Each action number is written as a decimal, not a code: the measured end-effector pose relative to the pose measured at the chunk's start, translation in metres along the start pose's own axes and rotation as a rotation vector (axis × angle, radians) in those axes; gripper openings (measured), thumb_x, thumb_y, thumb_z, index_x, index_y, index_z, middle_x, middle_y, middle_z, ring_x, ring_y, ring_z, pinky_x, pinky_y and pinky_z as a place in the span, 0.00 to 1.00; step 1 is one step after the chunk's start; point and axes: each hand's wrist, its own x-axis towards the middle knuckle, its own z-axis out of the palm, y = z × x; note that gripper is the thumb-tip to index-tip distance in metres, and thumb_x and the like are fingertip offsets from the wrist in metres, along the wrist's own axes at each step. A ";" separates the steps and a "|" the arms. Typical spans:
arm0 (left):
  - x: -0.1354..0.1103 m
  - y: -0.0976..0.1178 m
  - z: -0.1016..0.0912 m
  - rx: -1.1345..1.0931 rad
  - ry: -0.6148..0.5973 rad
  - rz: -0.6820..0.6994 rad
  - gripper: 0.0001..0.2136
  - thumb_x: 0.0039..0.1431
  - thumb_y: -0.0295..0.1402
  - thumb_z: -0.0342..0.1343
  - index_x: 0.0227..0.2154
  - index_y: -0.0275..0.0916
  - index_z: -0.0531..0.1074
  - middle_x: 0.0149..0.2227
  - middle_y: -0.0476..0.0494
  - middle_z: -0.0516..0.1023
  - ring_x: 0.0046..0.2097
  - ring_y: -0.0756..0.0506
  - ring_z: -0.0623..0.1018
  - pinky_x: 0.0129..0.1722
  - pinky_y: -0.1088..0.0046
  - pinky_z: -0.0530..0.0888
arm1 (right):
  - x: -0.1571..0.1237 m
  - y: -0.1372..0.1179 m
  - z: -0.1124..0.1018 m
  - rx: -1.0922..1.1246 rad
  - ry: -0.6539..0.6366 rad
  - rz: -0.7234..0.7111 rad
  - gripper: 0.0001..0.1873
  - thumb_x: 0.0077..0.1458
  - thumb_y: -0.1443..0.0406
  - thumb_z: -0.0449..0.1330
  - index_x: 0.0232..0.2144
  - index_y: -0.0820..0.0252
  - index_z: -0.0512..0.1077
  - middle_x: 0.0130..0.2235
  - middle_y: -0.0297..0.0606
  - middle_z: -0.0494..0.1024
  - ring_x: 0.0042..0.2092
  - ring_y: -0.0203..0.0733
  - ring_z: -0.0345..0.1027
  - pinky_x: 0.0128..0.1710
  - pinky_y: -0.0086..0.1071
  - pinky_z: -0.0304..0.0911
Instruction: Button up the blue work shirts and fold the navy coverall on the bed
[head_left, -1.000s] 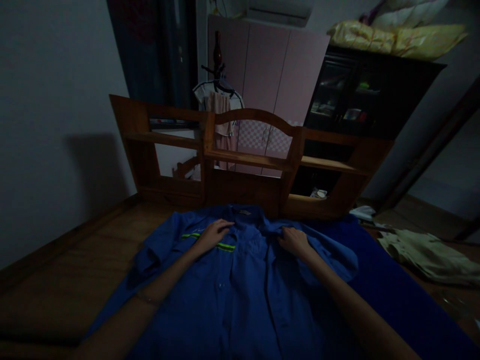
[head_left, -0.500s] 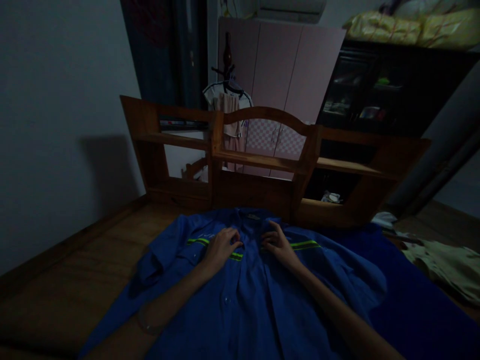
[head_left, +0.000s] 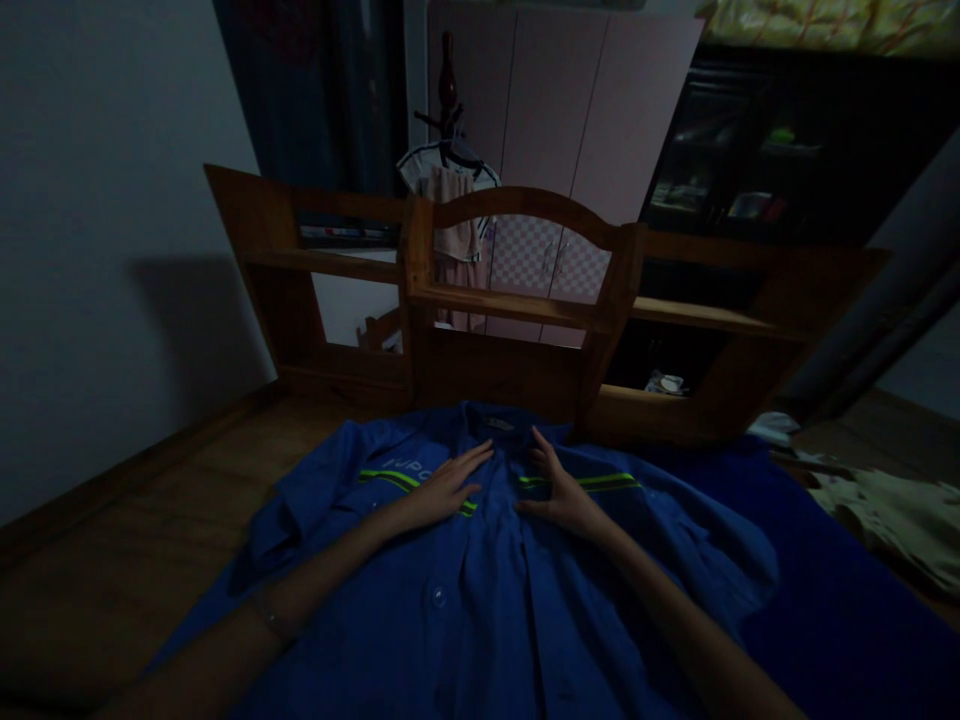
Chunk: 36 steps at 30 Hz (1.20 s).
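A blue short-sleeved work shirt [head_left: 405, 600] lies spread front side up, its collar [head_left: 499, 424] away from me. Yellow-green stripes cross its chest, with white lettering on the left side. Over the left chest stripe rests my left hand [head_left: 442, 490], fingers stretched toward the collar. My right hand [head_left: 566, 500] is on the other front panel, thumb and fingers spread apart, close to the front opening. Neither hand grips the cloth. A button [head_left: 438, 597] shows on the left front edge below my left hand.
Behind the collar stands a wooden headboard with shelves [head_left: 517, 310]. A wooden surface [head_left: 150, 540] lies left of the shirt, a dark blue cloth [head_left: 840, 600] right of it. A pale patterned cloth [head_left: 892, 520] is farther right. Clothes hang on a coat stand [head_left: 448, 90] beyond the headboard.
Both hands have gone from curled fingers near the front edges to stretched, spread fingers lying on the shirt. The camera view has tilted slightly downward.
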 end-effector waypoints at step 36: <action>0.049 0.027 -0.003 0.035 0.105 -0.166 0.08 0.56 0.38 0.55 0.31 0.37 0.69 0.31 0.47 0.74 0.34 0.47 0.74 0.32 0.74 0.67 | -0.006 -0.002 0.009 -0.686 0.077 0.017 0.21 0.52 0.75 0.49 0.47 0.60 0.70 0.57 0.42 0.65 0.55 0.42 0.62 0.54 0.31 0.57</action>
